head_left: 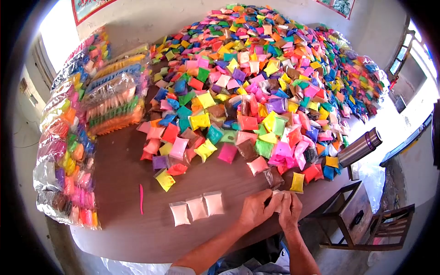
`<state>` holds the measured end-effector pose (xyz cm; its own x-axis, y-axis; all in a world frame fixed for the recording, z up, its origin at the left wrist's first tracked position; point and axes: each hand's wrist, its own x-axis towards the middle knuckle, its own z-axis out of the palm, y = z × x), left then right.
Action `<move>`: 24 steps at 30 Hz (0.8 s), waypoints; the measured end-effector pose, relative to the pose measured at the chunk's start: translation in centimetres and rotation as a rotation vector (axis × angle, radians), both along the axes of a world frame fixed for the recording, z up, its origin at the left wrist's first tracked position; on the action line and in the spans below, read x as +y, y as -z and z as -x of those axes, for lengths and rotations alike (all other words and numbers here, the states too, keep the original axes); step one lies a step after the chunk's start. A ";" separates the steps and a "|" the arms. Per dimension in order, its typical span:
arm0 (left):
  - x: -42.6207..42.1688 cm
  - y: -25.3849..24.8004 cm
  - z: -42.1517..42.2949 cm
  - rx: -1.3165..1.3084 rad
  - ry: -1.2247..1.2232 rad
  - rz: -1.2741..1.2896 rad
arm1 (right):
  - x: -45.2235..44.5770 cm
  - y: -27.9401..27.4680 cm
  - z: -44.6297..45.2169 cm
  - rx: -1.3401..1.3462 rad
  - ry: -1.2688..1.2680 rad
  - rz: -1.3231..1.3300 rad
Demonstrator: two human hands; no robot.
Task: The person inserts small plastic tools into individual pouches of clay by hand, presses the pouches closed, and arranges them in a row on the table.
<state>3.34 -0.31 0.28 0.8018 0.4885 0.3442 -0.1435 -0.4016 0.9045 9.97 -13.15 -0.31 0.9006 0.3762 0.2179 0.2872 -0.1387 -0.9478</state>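
My left hand and my right hand meet near the table's front edge, fingers pinched on a small pale packet. Most of that packet is hidden by the fingers. To the left of my hands, three pale pink clay-like packets lie side by side in a row. A yellow packet lies just beyond my right hand, and a brown packet is beyond my left. Farther left on the table is a thin pink plastic tool.
A huge heap of colourful packets covers the table's back and middle. Bagged packets line the left edge, with bundled rows beside them. A steel flask leans at the right, near a wooden stool.
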 end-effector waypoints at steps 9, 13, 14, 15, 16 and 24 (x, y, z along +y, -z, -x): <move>0.0 0.8 -0.1 0.054 0.040 0.128 | -0.1 0.1 0.0 -0.095 0.016 0.101; 0.1 0.7 -0.1 0.075 0.025 0.114 | 0.4 0.2 0.0 -0.048 0.017 0.017; 0.1 0.7 -0.1 0.075 0.025 0.115 | 0.4 0.0 0.0 -0.048 0.017 0.018; 0.0 0.7 -0.2 0.044 0.014 0.099 | 0.3 -0.3 0.0 -0.068 0.009 0.054; 0.0 0.6 -0.2 0.014 0.003 0.084 | 0.3 -0.5 0.0 -0.087 0.000 0.091; -0.1 0.1 -0.2 0.061 0.102 -0.017 | -0.5 1.1 -0.3 -0.053 0.085 0.013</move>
